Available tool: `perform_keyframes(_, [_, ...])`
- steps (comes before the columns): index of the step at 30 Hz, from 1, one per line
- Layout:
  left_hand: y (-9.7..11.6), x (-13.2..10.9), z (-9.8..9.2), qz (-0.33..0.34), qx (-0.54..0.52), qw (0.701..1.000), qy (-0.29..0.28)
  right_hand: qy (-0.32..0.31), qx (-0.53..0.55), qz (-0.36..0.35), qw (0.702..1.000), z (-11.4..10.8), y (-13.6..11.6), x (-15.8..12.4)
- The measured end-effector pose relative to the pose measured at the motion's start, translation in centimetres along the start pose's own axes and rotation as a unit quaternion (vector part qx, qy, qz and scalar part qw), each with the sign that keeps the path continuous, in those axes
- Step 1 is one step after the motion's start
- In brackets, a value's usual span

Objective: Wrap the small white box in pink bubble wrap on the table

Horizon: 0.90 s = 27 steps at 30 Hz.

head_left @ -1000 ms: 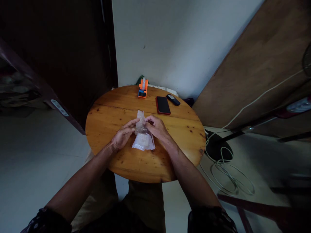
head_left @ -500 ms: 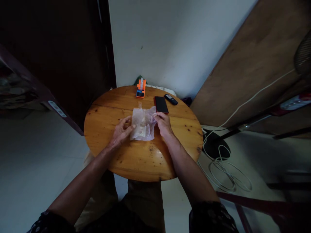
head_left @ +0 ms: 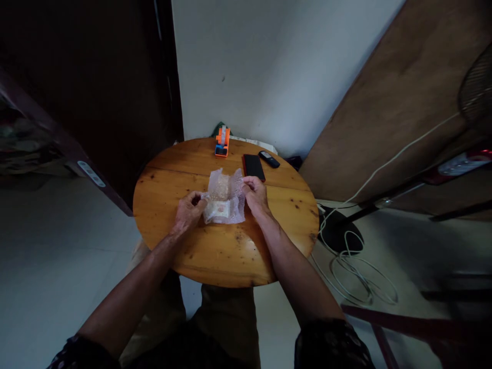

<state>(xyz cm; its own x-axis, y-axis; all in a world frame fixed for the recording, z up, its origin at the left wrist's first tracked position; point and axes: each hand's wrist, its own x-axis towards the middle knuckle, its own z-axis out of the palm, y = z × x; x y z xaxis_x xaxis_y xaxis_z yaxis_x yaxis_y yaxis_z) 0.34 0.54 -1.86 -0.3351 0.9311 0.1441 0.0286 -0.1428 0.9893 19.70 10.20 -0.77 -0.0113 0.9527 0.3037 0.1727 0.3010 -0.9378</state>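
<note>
A crumpled sheet of bubble wrap (head_left: 237, 197) lies partly spread near the middle of the round wooden table (head_left: 284, 225). Inside its folds shows a small pale item (head_left: 222, 208) with a reddish mark; its kind I cannot make out. My left hand (head_left: 189, 209) pinches the wrap's left edge between thumb and fingers. At the opposite side, my right hand (head_left: 255, 195) grips the upper right edge of the same sheet.
An orange and blue tape dispenser (head_left: 222, 142) stands at the table's far side. Behind my right hand lie a dark smartphone (head_left: 253, 167) and a black handset (head_left: 269, 159). A fan base (head_left: 342, 230) and a coiled white cable (head_left: 357, 277) are on the floor to the right.
My left hand has closed on the wrap's left edge, where its fingers were apart before. The wrap has opened out more, and the pale item inside shows more plainly.
</note>
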Motion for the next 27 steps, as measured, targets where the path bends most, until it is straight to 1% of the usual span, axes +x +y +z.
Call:
perform_keyframes(2, [-0.2,0.4,-0.4,-0.008,-0.027,0.998,0.048,0.009,-0.001,0.000,1.000,-0.1,0.1,0.1])
perform_keyframes(4, [-0.4,0.7,-0.7,-0.024,-0.053,0.995,0.083,0.018,-0.004,0.005,1.000,-0.2,0.4,0.3])
perform_keyframes(7, [-0.6,1.1,-0.9,-0.040,-0.077,0.989,0.120,0.026,-0.012,0.023,0.999,-0.2,1.1,0.6])
perform_keyframes(10, [-0.7,1.5,-1.1,-0.035,-0.083,0.983,0.157,0.025,-0.037,0.033,0.998,-0.3,1.8,0.8])
perform_keyframes(13, [-0.8,1.6,-1.5,-0.003,-0.051,0.981,0.188,0.020,-0.099,0.036,0.994,-0.5,1.9,0.8])
perform_keyframes(16, [-0.4,0.9,-2.0,0.045,0.045,0.979,0.193,0.015,-0.209,0.023,0.978,-0.8,1.1,0.5])
perform_keyframes(17, [0.0,0.5,-2.1,0.066,0.086,0.977,0.184,0.011,-0.252,0.022,0.967,-0.9,0.6,0.4])
perform_keyframes(19, [1.2,-0.3,-2.3,0.126,0.172,0.967,0.142,-0.002,-0.328,0.033,0.944,-1.0,-0.2,0.1])
perform_keyframes(21, [2.7,-1.0,-2.1,0.195,0.243,0.947,0.074,-0.015,-0.375,0.050,0.926,-1.1,-0.9,-0.1])
perform_keyframes(22, [3.5,-1.1,-2.0,0.213,0.268,0.939,0.034,-0.021,-0.388,0.055,0.920,-1.1,-1.1,-0.2])
perform_keyframes(24, [4.8,-0.9,-1.6,0.223,0.316,0.921,-0.050,-0.029,-0.401,0.058,0.914,-1.0,-1.4,-0.3])
perform_keyframes(27, [5.8,0.0,-1.1,0.183,0.410,0.880,-0.154,-0.032,-0.406,0.062,0.911,-1.0,-1.5,-0.3])
